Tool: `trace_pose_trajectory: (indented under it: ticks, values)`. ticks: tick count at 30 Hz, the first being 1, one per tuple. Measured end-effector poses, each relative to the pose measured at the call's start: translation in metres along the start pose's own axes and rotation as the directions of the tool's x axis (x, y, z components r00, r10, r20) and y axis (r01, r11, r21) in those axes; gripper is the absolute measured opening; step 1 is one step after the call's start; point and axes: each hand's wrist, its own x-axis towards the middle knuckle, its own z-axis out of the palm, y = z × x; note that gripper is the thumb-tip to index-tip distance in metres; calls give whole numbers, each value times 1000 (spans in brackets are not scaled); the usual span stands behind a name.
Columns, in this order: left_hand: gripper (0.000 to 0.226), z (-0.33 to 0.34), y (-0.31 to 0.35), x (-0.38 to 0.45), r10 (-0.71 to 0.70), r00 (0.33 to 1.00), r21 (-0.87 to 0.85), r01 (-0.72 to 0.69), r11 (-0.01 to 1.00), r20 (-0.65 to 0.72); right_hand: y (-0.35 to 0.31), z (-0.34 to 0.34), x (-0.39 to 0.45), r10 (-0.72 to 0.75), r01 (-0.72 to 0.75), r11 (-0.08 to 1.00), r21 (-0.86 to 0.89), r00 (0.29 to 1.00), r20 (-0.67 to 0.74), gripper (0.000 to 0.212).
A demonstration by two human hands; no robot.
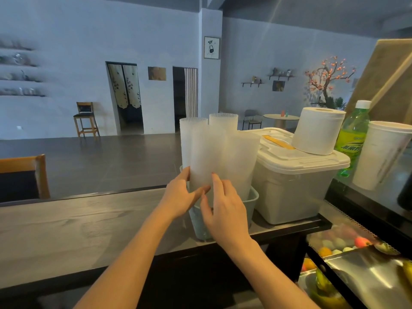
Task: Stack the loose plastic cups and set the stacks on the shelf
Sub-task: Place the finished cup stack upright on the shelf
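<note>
Several tall stacks of translucent white plastic cups (207, 152) stand upright in a pale green bin (253, 200) on the dark wooden counter (66, 224). My left hand (178, 197) grips the front stack low down, thumb across its front and fingers on its left side. My right hand (225, 210) lies against the same stack, forefinger pointing up along the cup wall and thumb at the bin's front. The stacks' lower ends are hidden inside the bin and behind my hands.
Right of the bin stands a lidded white storage box (289, 186) with a paper roll (316, 130) on top. A green bottle (353, 134) and a large white cup (379, 152) stand further right. Fruit shows in a display case (347, 248) below.
</note>
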Motion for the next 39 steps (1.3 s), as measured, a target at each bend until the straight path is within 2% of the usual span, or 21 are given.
trace_pose_trajectory:
  ticks: [3, 6, 10, 14, 17, 21, 24, 28, 30, 32, 36, 39]
  values:
    - [51, 0, -7, 4, 6, 997, 131, 4, 991, -74, 0, -3, 3, -14, 15, 999, -33, 999, 33, 53]
    - [55, -3, -3, 3, -27, 999, 31, 28, 999, -33, 1, -4, 6, -11, 15, 998, -63, 998, 62, 50]
    - [64, -7, 2, 4, -62, 998, 23, 63, 998, -7, 0, -7, 7, 8, 0, 998, -68, 994, 107, 50]
    - [71, -10, 0, 3, -82, 996, 38, 83, 996, -36, 3, -9, 6, 8, -7, 1000, -13, 998, 61, 45]
    - [65, -13, -2, 1, -72, 997, 31, 73, 997, -18, 7, -6, 3, -1, 1, 999, 42, 1000, 18, 46]
    - [51, -11, 2, -2, -71, 997, 7, 71, 997, 9, 5, -7, 3, -5, 5, 997, 79, 1000, -2, 58]
    - [58, -10, 4, -3, -88, 996, -11, 88, 996, 1, 5, -9, 2, -24, 23, 996, 81, 1000, 11, 56]
    - [84, -6, 4, -7, -128, 991, -69, 130, 989, 39, 5, -9, 2, -11, 13, 990, 142, 1000, -13, 54]
    - [88, -6, 5, -8, -134, 990, -68, 136, 988, 40, 5, -8, 2, -9, 12, 987, 160, 1000, -21, 54]
    - [84, -5, 7, -8, -124, 991, -85, 127, 988, 42, 5, -8, 2, -23, 24, 989, 143, 1000, -11, 55]
    - [57, -3, 12, -9, -66, 997, -96, 69, 993, 34, 6, -10, 4, -25, 23, 996, 82, 999, 33, 56]
    - [64, -4, 12, -8, -68, 998, -77, 68, 995, -8, 6, -11, 5, -12, 9, 998, 61, 999, 50, 57]
